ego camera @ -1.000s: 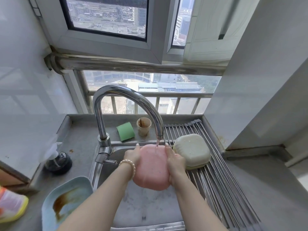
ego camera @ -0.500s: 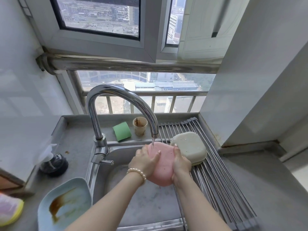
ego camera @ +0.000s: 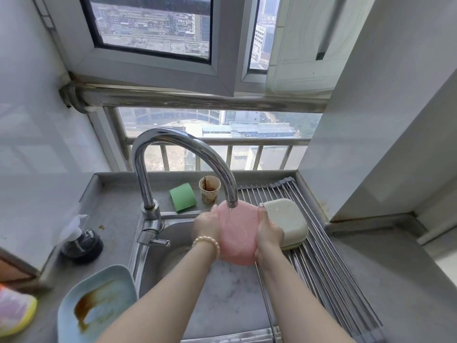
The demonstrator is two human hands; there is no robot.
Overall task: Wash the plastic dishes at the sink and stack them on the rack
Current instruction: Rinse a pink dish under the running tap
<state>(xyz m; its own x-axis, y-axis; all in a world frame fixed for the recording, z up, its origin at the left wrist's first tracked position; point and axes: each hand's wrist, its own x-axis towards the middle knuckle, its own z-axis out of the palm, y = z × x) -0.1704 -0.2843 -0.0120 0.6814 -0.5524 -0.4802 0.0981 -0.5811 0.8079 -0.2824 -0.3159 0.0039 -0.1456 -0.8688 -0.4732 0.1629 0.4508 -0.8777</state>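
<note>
Turned flatter toward the camera than half a second ago, the pink dish point(ego camera: 237, 233) sits under the running faucet point(ego camera: 183, 154) above the sink point(ego camera: 230, 290), gripped at its edges by left hand point(ego camera: 205, 227) and right hand point(ego camera: 268, 235). Just beside it, a cream dish point(ego camera: 288, 222) lies upside down on the rack point(ego camera: 329, 276).

My left hand point(ego camera: 206, 225) is motion-blurred against the pink plate point(ego camera: 236, 237), so I can't read its fingers. The blue plate point(ego camera: 99, 305) and the rack point(ego camera: 329, 268) run off the bottom edge.
</note>
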